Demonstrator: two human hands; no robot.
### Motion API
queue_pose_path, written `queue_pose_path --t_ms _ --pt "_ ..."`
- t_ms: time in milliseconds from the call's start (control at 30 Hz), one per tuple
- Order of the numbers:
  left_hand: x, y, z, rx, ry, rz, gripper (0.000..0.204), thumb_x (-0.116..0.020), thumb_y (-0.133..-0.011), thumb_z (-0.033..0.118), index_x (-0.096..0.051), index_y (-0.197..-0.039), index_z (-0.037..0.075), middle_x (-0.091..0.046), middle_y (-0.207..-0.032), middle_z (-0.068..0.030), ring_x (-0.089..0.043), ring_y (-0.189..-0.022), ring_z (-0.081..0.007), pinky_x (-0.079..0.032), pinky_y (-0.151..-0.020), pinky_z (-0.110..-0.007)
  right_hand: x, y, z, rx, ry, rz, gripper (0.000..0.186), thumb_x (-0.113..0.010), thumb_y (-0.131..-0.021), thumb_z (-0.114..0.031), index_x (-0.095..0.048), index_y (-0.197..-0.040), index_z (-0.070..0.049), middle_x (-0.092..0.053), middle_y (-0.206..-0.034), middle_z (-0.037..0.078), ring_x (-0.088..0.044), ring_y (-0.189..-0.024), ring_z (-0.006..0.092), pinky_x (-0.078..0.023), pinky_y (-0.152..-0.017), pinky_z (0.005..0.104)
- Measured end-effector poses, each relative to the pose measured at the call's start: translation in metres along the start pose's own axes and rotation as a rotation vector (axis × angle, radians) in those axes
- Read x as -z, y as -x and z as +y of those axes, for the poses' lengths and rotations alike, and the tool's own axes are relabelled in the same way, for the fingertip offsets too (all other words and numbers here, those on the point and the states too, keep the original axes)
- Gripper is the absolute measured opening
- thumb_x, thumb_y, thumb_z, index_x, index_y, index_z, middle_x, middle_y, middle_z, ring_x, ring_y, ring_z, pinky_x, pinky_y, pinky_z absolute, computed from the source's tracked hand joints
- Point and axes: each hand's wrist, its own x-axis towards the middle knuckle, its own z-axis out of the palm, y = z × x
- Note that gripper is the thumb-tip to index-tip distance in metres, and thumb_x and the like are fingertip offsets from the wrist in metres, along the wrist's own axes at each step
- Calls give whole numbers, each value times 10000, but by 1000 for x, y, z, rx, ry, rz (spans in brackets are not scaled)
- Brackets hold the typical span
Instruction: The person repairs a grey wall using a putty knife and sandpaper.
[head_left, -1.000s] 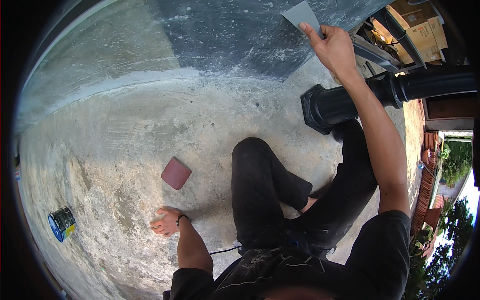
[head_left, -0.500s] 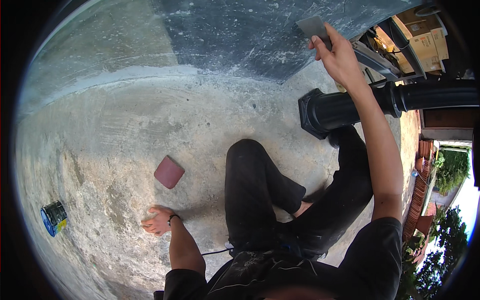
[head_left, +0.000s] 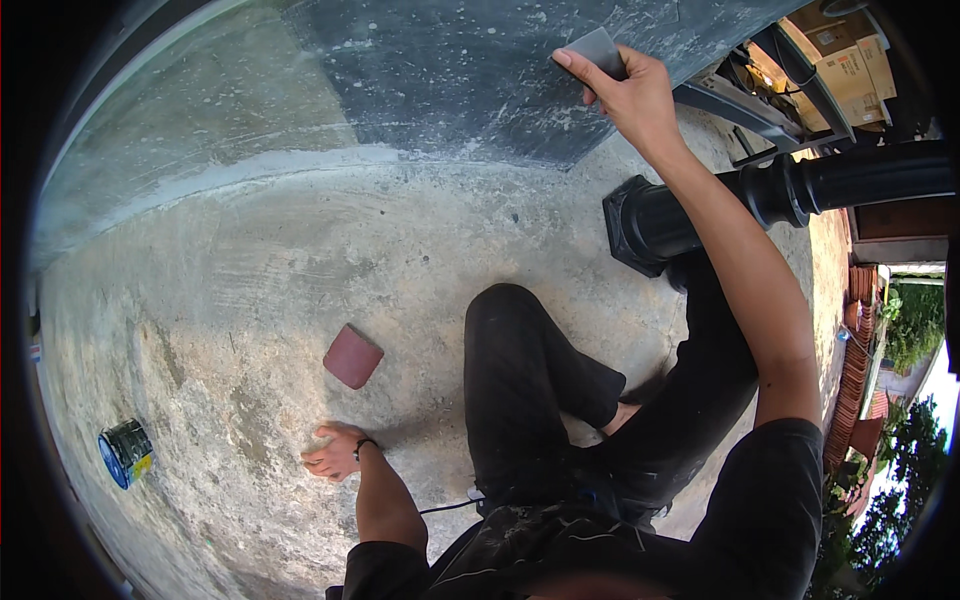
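Note:
In my right hand [head_left: 632, 95] is a flat grey putty spreader [head_left: 599, 52], pinched between thumb and fingers. It is held at the dark grey, white-speckled wall [head_left: 450, 90]; whether its edge touches the surface I cannot tell. My left hand [head_left: 338, 452] leans on the concrete floor [head_left: 270, 300], holding nothing, its fingers apart. Just beyond that hand lies a reddish-brown square piece [head_left: 353, 356] with rounded corners, perhaps sandpaper.
A small dark can [head_left: 126, 452] with a blue end stands at far left. To the right, a black fluted post [head_left: 650, 222] rises near my foot. Behind it are a metal frame [head_left: 745, 118] and cardboard boxes [head_left: 850, 85]. My bent legs occupy the middle.
My right hand has moved left along the wall with the spreader, and its thumb now lies across the spreader's edge. The left hand stays on the floor; the whole view has shifted slightly.

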Motion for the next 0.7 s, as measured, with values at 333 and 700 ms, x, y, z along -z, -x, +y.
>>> queue_pose_path --t_ms 333,700 --pt "8 8 5 -22 116 60 654 -401 -957 558 -440 -1460 141 -445 -1492 -86 -419 -1387 -254 -365 -1067 -495 -84 36 -18 -133 -807 75 472 -404 -1064 -449 -623 -969 -42 -632 -697 54 -538 -569 104 -412 -526 266" --pt "8 6 7 -132 177 98 657 -407 -957 539 -437 -1462 121 -439 -1499 -99 -409 -1395 -264 -357 -1074 -500 -109 24 -6 -111 -934 247 530 -427 -1069 -469 -638 -858 -31 -595 -614 44 -508 -521 100 -389 -473 270"
